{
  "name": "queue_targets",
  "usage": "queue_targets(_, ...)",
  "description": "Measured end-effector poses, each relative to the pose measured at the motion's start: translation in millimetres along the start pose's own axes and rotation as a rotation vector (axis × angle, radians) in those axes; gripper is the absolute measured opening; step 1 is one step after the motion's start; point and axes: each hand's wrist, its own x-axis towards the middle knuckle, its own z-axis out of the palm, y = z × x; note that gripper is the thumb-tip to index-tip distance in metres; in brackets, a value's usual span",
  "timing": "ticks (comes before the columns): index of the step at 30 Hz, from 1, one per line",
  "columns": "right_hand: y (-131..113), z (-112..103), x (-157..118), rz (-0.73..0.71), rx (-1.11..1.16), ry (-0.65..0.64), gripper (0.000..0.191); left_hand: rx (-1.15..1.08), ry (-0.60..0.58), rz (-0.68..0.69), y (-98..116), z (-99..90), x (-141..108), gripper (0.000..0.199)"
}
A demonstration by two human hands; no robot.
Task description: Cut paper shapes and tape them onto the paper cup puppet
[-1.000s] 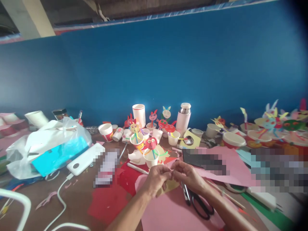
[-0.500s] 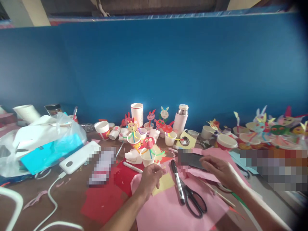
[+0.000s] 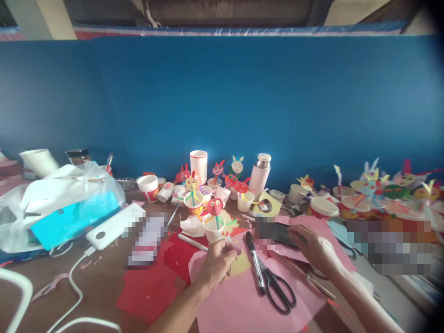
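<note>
My left hand [image 3: 220,262] is closed in a pinch above the pink paper [image 3: 229,305] and a piece of yellow paper [image 3: 243,264]; what its fingertips hold is too small to name. Just beyond it stands a white cup [image 3: 213,227] with a red paper face [image 3: 214,206] on it. My right hand [image 3: 310,243] reaches over a dark flat object [image 3: 274,230], its fingers at that object's right end; whether they grip it is unclear. Between my hands lie a black marker [image 3: 255,263] and black-handled scissors [image 3: 279,289].
Paper cups with paper figures [image 3: 193,199] stand along the back, beside a pink thermos [image 3: 259,175]. More figure cups [image 3: 374,199] fill the right. A white power bank [image 3: 114,226], a cable [image 3: 74,282], plastic bags [image 3: 104,185] and red paper [image 3: 147,293] lie left.
The view has shifted slightly. My left hand has barely moved, its fingers turned a little. My right hand remains by the dark object, slightly further left.
</note>
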Motion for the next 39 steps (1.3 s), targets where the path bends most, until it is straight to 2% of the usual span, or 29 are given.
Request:
queue_targets(3, -6, 6, 14, -0.073, -0.037, -0.058, 0.031, 0.010, -0.033, 0.017, -7, -0.4, 3, 0.008)
queue_targets(8, -6, 13, 31, -0.105, -0.045, -0.170, 0.054, 0.037, -0.052, -0.022, -12, -0.9, 5, 0.012)
queue_targets(13, -6, 13, 28, -0.125, -0.066, -0.258, 0.063, 0.033, -0.071, -0.035, -8, -2.4, 4, 0.014)
queue_targets(16, -9, 8, 21, -0.116, -0.101, -0.265, 0.069, 0.029, -0.078, -0.042, -11, -3.5, 6, 0.011)
queue_targets(20, -3, -10, 20, -0.103, -0.109, -0.158, 0.069, 0.037, -0.052, -0.036, -15, -3.9, 7, 0.012)
queue_targets(22, 9, -21, 23, -0.101, -0.140, -0.096, 0.070, 0.049, -0.042, -0.031, -14, -3.5, 7, 0.013)
queue_targets(25, 29, -32, 27, -0.019, -0.225, -0.025, 0.072, 0.079, -0.039, -0.041, -9, -2.7, 5, 0.014)
queue_targets(28, 39, -30, 25, 0.091, -0.303, -0.070, 0.070, 0.071, -0.037, -0.046, -9, -2.2, 5, 0.017)
queue_targets(32, 27, -17, 19, 0.163, -0.388, -0.168, 0.059, 0.031, -0.053, -0.034, -15, -2.5, 7, 0.022)
queue_targets(39, 0, -1, 27, 0.258, -0.448, -0.188, 0.049, 0.029, -0.068, -0.016, -18, -3.9, 9, 0.022)
